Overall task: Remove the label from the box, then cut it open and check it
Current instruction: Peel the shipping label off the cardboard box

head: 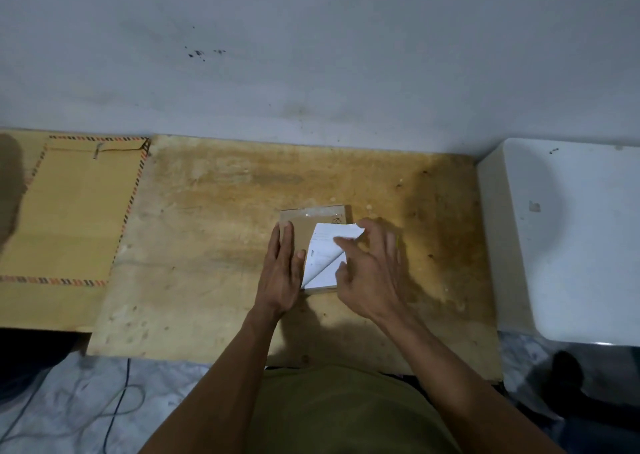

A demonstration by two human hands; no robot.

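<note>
The left hand [282, 270] lay flat, fingers spread, on the box [298, 225]; the right hand [372, 270] pinched the label [323, 256], half-peeled; next, pull toward 7 o'clock.

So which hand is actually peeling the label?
The right hand: its fingers pinch the label's lifted corner. The left hand lies flat, steadying the box.

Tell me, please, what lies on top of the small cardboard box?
A white label, partly peeled up by the right hand, and clear tape along the far edge of the box. The left hand presses its left side. What is under both hands stays hidden.
</note>
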